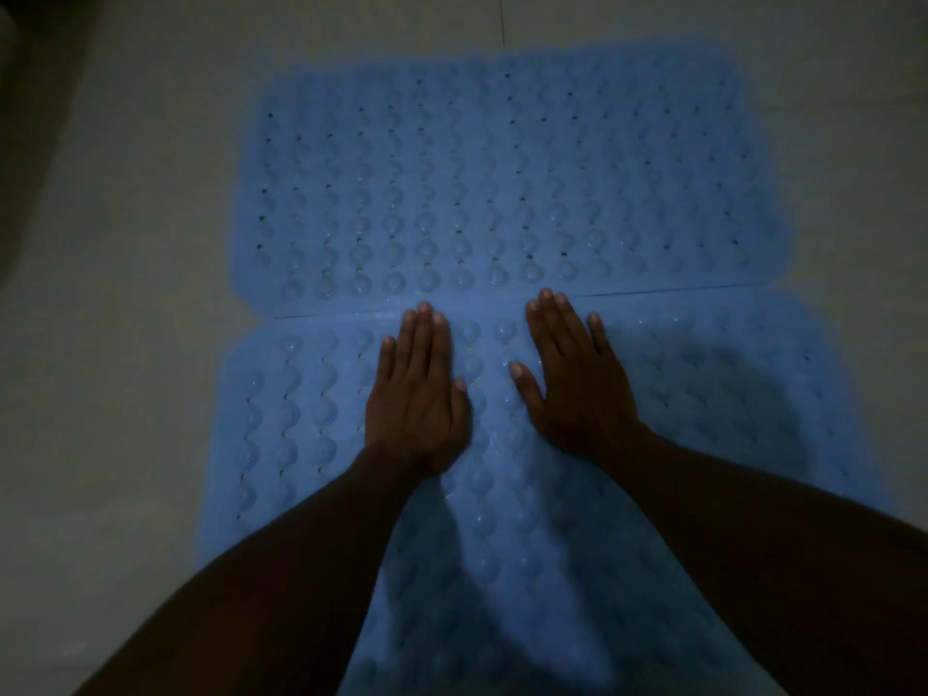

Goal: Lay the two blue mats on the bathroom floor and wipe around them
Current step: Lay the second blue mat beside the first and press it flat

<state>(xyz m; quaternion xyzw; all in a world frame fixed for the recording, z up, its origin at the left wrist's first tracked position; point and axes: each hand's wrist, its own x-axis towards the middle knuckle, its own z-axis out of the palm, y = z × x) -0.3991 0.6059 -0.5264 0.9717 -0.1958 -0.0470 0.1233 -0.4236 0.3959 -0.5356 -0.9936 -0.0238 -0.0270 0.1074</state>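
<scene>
Head view: the left hand and right hand lie spread flat, palms down, on the near mat, whose edge meets the far mat just beyond the fingertips. Uneven pressing could shift that seam or leave bumps (suction cups may not seat). No writing is legible.
</scene>
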